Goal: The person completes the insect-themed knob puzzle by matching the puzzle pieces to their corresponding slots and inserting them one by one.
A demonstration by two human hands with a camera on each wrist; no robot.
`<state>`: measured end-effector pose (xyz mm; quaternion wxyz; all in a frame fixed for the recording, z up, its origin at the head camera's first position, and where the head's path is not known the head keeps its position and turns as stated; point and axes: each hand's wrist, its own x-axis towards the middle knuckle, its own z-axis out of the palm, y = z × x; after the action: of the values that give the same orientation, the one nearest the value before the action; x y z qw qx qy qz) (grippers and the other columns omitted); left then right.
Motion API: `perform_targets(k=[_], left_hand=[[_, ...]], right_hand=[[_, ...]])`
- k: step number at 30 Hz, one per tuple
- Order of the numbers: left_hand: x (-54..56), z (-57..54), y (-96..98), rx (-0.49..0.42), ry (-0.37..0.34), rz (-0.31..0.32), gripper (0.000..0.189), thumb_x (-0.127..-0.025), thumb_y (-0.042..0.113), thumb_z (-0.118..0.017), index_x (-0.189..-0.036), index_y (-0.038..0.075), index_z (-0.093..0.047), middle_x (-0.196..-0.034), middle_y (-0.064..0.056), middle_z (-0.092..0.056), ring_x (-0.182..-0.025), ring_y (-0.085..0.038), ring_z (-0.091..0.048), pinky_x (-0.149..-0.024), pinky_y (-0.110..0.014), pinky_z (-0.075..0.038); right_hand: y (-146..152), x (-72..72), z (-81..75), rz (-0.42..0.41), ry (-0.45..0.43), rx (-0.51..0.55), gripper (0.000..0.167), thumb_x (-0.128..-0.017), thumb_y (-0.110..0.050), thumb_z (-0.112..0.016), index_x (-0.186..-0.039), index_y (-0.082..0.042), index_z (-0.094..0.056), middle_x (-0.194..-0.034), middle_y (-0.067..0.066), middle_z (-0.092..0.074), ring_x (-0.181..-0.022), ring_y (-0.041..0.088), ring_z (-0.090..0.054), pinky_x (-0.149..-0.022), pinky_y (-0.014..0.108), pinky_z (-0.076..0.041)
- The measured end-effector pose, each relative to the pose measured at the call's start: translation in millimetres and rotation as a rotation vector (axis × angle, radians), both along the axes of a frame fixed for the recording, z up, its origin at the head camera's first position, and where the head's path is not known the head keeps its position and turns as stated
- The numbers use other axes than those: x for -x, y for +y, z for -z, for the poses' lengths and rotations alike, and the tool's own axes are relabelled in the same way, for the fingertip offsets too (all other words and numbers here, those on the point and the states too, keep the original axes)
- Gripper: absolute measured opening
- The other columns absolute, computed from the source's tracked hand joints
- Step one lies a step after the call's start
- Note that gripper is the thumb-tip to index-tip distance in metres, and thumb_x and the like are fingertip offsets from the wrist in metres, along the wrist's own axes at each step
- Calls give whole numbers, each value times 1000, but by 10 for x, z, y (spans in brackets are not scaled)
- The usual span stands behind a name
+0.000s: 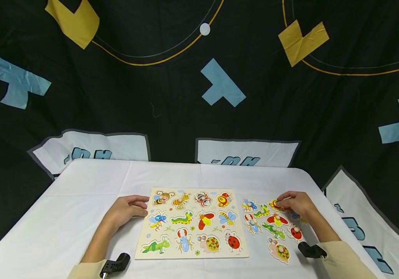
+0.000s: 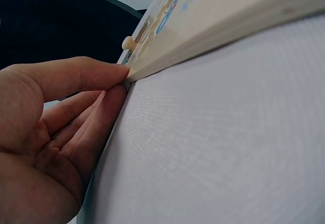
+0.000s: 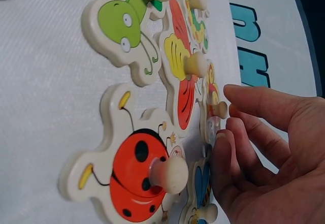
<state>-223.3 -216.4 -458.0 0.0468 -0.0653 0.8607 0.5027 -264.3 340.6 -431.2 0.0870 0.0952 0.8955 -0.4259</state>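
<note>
My left hand (image 1: 126, 211) touches the left edge of a wooden insect puzzle board (image 1: 192, 261), near its far corner. In the left wrist view its fingertips meet at that corner (image 2: 131, 72). My right hand (image 1: 298, 203) reaches over the loose pegged pieces to the right of the board. Its thumb and fingers stand around the peg (image 3: 222, 108) of a red-and-yellow insect piece (image 1: 273, 204), with a gap showing between thumb and fingers. Around it lie a red moth piece (image 1: 277, 219), a ladybug piece (image 3: 139, 168) and a blue-winged piece (image 3: 201, 183) partly under the hand.
Nearer me lie a grasshopper piece (image 1: 273, 230) and a snail piece (image 1: 278, 251). A stag beetle piece (image 1: 253, 224), a caterpillar piece (image 1: 262, 211) and a mosquito piece (image 1: 249, 205) lie along the board's right side. A white cloth (image 1: 80, 201) covers the table; a black curtain (image 1: 171, 108) hangs behind.
</note>
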Motion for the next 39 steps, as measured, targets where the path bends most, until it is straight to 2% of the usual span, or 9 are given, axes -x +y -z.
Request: perform_targets(k=[7,17,39], left_hand=[[6,-12,5,-12,-5,-1,56,-74,11,-84,-128,4,-69,-95,-2,-74,-85,-12,-64,-77,-27,-48],[-6,-10,7,-25,-4,-2,56,-74,10,-84,-128,3,-68,-95,-2,-73,-85,-12,-65,-77,-27,-49],[9,10,1,14,-5,-4,54,-76,13,-83,-128,5,-69,-95,-1,-74,-86,-14,-63,-78,-29,-47]], right_hand=[[21,-7,34,2,2,18,28,-87,-22,-77,-107,-2,-74,-98,5,-72,-87,23,-56,-71,31,-48],[20,-16,74,4,15,-8,28,-87,-21,-76,-106,-1,-73,-93,5,-70,-86,22,-56,-70,32,-46],[-2,-32,96,20,16,-28,27,-88,-21,-74,-107,-1,-72,-96,8,-70,-88,23,-54,-68,32,-45]])
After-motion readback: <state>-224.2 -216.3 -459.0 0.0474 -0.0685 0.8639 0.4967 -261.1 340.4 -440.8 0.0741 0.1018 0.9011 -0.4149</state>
